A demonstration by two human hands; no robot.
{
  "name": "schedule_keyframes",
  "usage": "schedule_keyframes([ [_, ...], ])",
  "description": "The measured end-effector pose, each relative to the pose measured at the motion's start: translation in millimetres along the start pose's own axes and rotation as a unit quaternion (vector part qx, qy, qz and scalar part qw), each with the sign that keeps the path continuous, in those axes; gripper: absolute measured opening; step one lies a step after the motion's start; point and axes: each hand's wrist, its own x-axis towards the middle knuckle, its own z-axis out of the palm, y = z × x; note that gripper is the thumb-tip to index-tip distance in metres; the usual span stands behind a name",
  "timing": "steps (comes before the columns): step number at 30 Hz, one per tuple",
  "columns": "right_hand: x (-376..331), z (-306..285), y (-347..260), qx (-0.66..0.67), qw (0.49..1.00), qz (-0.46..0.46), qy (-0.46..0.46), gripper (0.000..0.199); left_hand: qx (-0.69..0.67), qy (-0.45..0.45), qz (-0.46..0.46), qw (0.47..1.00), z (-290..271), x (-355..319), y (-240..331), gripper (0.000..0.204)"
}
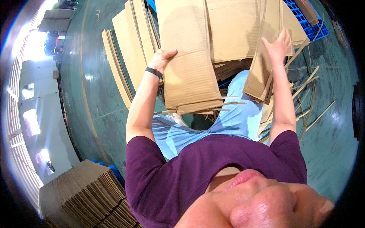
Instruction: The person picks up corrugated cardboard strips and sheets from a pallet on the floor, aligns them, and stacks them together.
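Observation:
A large brown corrugated cardboard sheet [232, 32] with creased panels lies in front of me, reaching over my lap. My left hand [163, 60], with a black band at the wrist, grips the left edge of its left panel; the thumb rests on top and the other fingers are mostly hidden. My right hand [278, 45] holds the narrower right panel by its outer edge, thumb on the near face, some fingers out of sight. Between these two panels the middle part ends higher up, and the near ends of both panels hang near my knees.
More flat cardboard pieces [127, 41] lean at the left. A blue plastic pallet [321, 34] shows at the far right. Thin cardboard strips [315, 95] lie scattered on the green floor [330, 148]. At the lower left stands a tall stack of cardboard [81, 190].

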Motion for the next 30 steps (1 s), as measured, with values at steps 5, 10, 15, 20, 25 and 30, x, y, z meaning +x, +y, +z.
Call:
schedule_keyframes([
  [5, -43.0, 92.7, -127.8, 0.514, 0.768, 0.264, -0.275, 0.057, 0.031, -0.081, 0.035, 0.996, 38.3, -43.7, -15.5, 0.041],
  [10, -66.5, 153.3, -129.4, 0.491, 0.717, 0.246, -0.429, 0.046, 0.081, -0.04, 0.072, 0.993, -4.9, -18.7, -34.3, 0.067],
  [15, -104.8, 179.1, -106.9, 0.617, 0.514, 0.396, -0.445, 0.05, 0.1, -0.04, 0.164, 0.98, -6.9, 54.5, 2.6, 0.048],
  [20, -121.9, 182.4, -91.4, 0.605, 0.646, 0.269, -0.381, 0.052, 0.489, 0.15, 0.126, 0.85, 23.9, 71.1, 12.7, 0.075],
  [25, -136.2, 178.5, -97.6, 0.565, 0.71, 0.25, -0.337, 0.054, 0.318, 0.125, 0.109, 0.933, -10.4, 76.4, -42.2, 0.067],
  [30, -130.4, 183.7, -101.1, 0.559, 0.725, 0.293, -0.276, 0.052, 0.085, -0.059, 0.003, 0.995, -18.5, 38.8, -66.5, 0.041],
])
